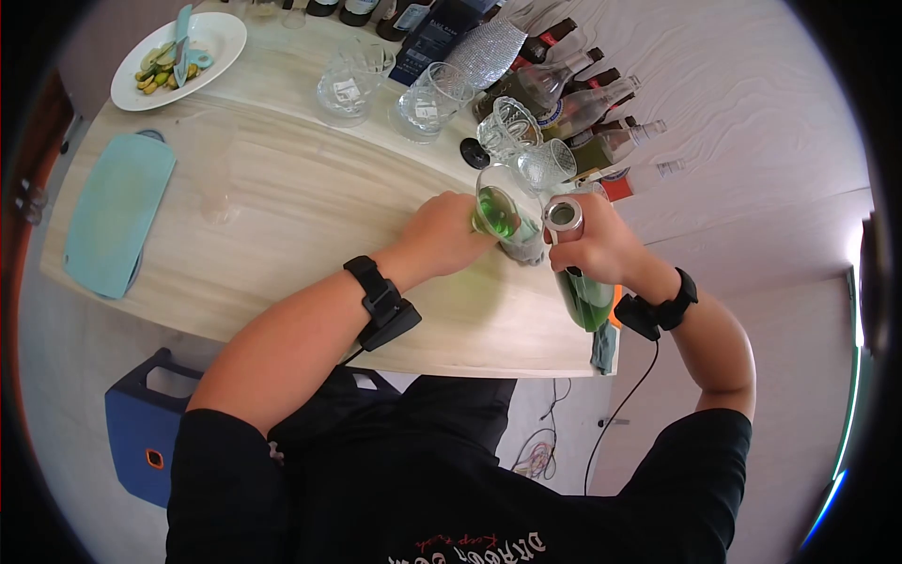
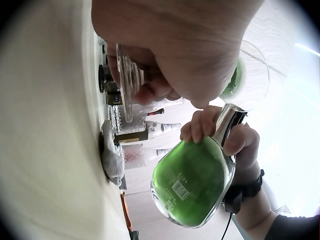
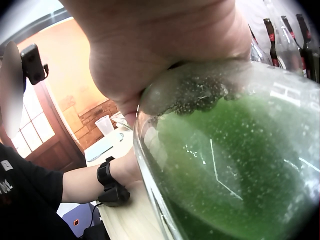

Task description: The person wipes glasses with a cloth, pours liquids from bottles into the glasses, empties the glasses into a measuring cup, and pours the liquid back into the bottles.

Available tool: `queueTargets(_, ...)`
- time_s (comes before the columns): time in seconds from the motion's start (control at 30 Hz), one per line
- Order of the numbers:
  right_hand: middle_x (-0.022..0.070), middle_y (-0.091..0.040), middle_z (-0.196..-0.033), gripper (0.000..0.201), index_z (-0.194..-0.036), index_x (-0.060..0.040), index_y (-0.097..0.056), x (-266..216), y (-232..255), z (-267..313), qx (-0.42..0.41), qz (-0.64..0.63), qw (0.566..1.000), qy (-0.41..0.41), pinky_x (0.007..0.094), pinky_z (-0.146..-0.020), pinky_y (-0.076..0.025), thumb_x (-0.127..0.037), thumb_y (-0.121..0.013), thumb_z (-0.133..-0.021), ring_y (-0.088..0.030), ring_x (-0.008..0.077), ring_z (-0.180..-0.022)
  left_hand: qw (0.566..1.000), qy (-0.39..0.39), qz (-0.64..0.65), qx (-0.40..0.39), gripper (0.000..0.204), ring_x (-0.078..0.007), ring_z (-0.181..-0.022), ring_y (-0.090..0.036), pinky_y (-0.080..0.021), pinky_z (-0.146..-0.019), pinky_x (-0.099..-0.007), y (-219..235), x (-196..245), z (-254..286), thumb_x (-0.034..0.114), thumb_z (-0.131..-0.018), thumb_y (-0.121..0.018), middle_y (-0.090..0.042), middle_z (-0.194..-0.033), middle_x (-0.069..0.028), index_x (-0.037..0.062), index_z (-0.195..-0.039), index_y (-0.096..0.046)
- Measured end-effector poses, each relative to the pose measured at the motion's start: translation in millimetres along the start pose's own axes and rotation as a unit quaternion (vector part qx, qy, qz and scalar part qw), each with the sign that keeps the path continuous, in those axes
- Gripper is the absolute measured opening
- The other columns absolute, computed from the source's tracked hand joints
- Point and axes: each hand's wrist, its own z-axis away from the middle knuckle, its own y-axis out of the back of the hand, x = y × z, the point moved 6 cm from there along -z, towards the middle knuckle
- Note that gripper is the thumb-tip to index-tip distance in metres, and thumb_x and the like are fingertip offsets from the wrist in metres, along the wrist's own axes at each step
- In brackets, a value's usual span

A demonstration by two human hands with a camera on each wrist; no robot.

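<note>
My left hand [image 1: 443,235] grips a clear stemmed glass [image 1: 498,211] with green liquid in its bowl. In the left wrist view the glass's round foot [image 2: 125,82] shows below my fingers. My right hand [image 1: 601,240] holds a clear glass bottle [image 1: 587,303] of green liquid by its neck, my fingers curled round it. The bottle's silver-rimmed mouth is beside the rim of the stemmed glass and the bottle is tilted. Close up in the right wrist view, small bubbles dot the bottle's green liquid [image 3: 235,160].
Cut-glass tumblers [image 1: 432,103] and several bottles [image 1: 583,99] line the table's back right. A grey cloth [image 1: 526,252] lies beyond my left hand. At left are a light blue board [image 1: 117,216] and a white plate [image 1: 225,54] with cut food and a knife. A blue box [image 1: 146,428] stands below.
</note>
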Motion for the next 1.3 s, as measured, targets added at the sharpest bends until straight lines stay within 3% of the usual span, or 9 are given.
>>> queueTargets(0.3,0.0056,-0.063,-0.064,0.018,-0.074,-0.0010,-0.061,1.2,2.6,5.6,0.010,-0.069,0.998,0.010,0.0308,-0.060,-0.047,-0.008,-0.071,-0.061,-0.059,0.0148,-0.060,0.999,-0.032,0.013,0.019,0.026,-0.0399,-0.085,-0.066,-0.051,-0.075,-0.0481,1.3,3.1,-3.1,0.029,-0.083,-0.070,-0.070,-0.087,-0.0204,0.0098,-0.101,-0.074)
queueTargets(0.37,0.0042,-0.062,-0.064,0.019,-0.074,-0.0011,-0.061,4.6,5.4,6.2,0.015,-0.097,0.995,0.010,0.0301,-0.060,-0.047,-0.007,-0.072,-0.060,-0.058,0.0139,-0.060,1.000,0.003,0.006,-0.017,0.026,-0.0330,-0.082,-0.067,-0.051,-0.074,-0.0392,2.5,8.5,-2.1,0.029,-0.091,-0.069,-0.072,-0.092,-0.0146,0.0065,-0.104,-0.069)
queueTargets(0.47,0.0028,-0.062,-0.070,0.021,-0.076,-0.0011,-0.062,18.9,15.4,6.0,0.038,-0.150,0.988,0.023,0.0297,-0.063,-0.046,-0.006,-0.071,-0.058,-0.057,0.0136,-0.065,1.000,0.005,0.026,0.001,0.033,-0.0392,-0.084,-0.066,-0.051,-0.073,-0.0456,0.9,2.9,-3.1,0.039,-0.088,-0.069,-0.071,-0.087,-0.0201,0.0095,-0.103,-0.073)
queueTargets(0.57,0.0065,-0.063,-0.081,0.026,-0.080,-0.0001,-0.062,5.9,34.3,11.0,0.060,-0.246,0.963,0.087,0.0303,-0.072,-0.046,-0.005,-0.067,-0.054,-0.057,0.0163,-0.079,0.999,-0.023,0.028,0.016,0.032,-0.0399,-0.083,-0.066,-0.051,-0.072,-0.0458,2.1,1.7,-3.0,0.038,-0.088,-0.069,-0.071,-0.086,-0.0195,0.0093,-0.101,-0.073)
queueTargets(0.73,0.0101,-0.062,-0.085,0.030,-0.081,0.0003,-0.061,7.9,60.2,14.0,0.076,-0.318,0.931,0.163,0.0329,-0.078,-0.046,-0.006,-0.063,-0.052,-0.058,0.0225,-0.086,0.999,-0.007,0.031,0.019,0.030,-0.0398,-0.081,-0.066,-0.050,-0.070,-0.0445,7.0,12.6,0.2,0.037,-0.091,-0.067,-0.070,-0.086,-0.0192,0.0079,-0.097,-0.071)
queueTargets(0.8,0.0101,-0.061,-0.083,0.032,-0.081,-0.0001,-0.060,4.8,70.9,13.4,0.050,-0.331,0.899,0.282,0.0357,-0.080,-0.046,-0.009,-0.063,-0.050,-0.057,0.0252,-0.086,0.999,-0.008,0.035,0.016,0.030,-0.0395,-0.080,-0.065,-0.050,-0.070,-0.0439,7.9,19.2,0.6,0.037,-0.092,-0.067,-0.070,-0.086,-0.0193,0.0069,-0.096,-0.070)
queueTargets(0.87,0.0099,-0.060,-0.082,0.033,-0.080,-0.0016,-0.060,11.2,78.1,9.3,0.046,-0.349,0.886,0.301,0.0380,-0.084,-0.045,-0.010,-0.063,-0.049,-0.056,0.0281,-0.089,0.999,0.015,0.031,0.030,0.030,-0.0253,-0.072,-0.060,-0.049,-0.071,-0.0363,9.9,20.3,1.4,0.030,-0.093,-0.070,-0.066,-0.078,-0.0124,0.0022,-0.086,-0.064)
queueTargets(0.93,0.0092,-0.059,-0.082,0.034,-0.080,-0.0030,-0.059,8.3,84.3,8.4,0.007,-0.370,0.854,0.366,0.0387,-0.087,-0.045,-0.011,-0.064,-0.048,-0.056,0.0283,-0.091,0.999,0.014,0.022,0.020,0.030,-0.0245,-0.070,-0.057,-0.049,-0.069,-0.0361,10.1,18.4,-0.7,0.030,-0.093,-0.069,-0.064,-0.076,-0.0118,0.0020,-0.085,-0.063)
queueTargets(1.3,0.0092,-0.060,-0.084,0.033,-0.079,-0.0051,-0.058,12.6,97.1,-2.2,0.018,-0.392,0.827,0.401,0.0385,-0.088,-0.044,-0.012,-0.062,-0.048,-0.056,0.0280,-0.092,0.998,-0.001,0.046,0.041,0.028,-0.0202,-0.067,-0.052,-0.046,-0.065,-0.0355,8.1,14.8,2.4,0.025,-0.094,-0.070,-0.060,-0.072,-0.0082,0.0021,-0.081,-0.061)
